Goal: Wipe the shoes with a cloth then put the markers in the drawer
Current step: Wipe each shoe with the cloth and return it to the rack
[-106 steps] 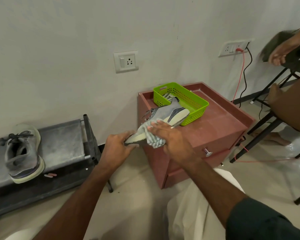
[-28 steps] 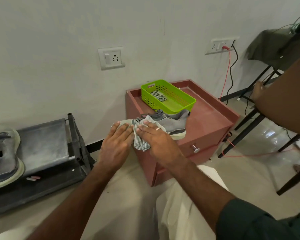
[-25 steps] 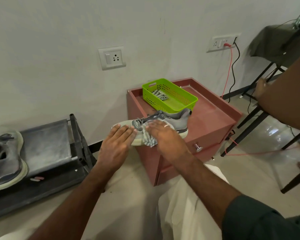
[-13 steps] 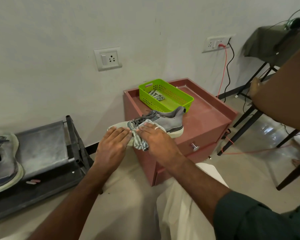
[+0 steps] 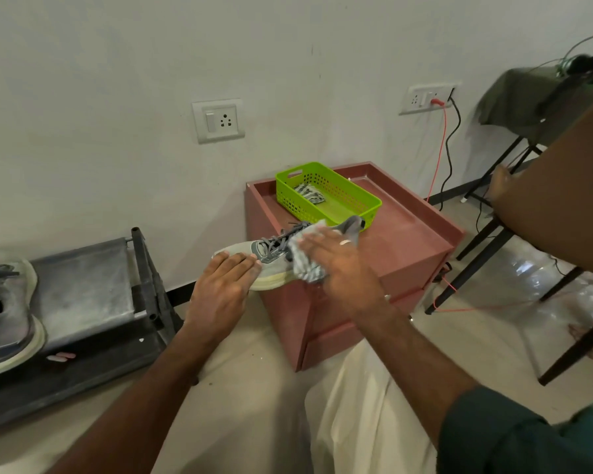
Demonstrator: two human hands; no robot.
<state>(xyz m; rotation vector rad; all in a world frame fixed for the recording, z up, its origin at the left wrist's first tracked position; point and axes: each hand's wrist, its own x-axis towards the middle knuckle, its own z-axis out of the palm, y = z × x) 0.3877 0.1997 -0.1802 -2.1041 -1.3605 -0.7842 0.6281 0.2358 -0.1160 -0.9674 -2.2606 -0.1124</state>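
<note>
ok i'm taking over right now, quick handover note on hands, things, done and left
Left hand: flat on the toe of the grey shoe, steadying it on the red drawer cabinet.
Right hand: presses the striped cloth against the shoe's side.
Second shoe sits on the black rack; two pink markers lie on its lower shelf.
Done: the first shoe's wipe is under way.
Left: finish it, wipe the second shoe, put the markers in the drawer.

Grey lace-up sneaker with pale sole [image 5: 271,254] on red-brown drawer cabinet [image 5: 408,248], toe overhanging left edge. Left hand [image 5: 220,289] flat on toe. Right hand [image 5: 339,268] presses striped cloth [image 5: 305,268] on sneaker's side. Green plastic perforated basket [image 5: 353,203] behind.
</note>
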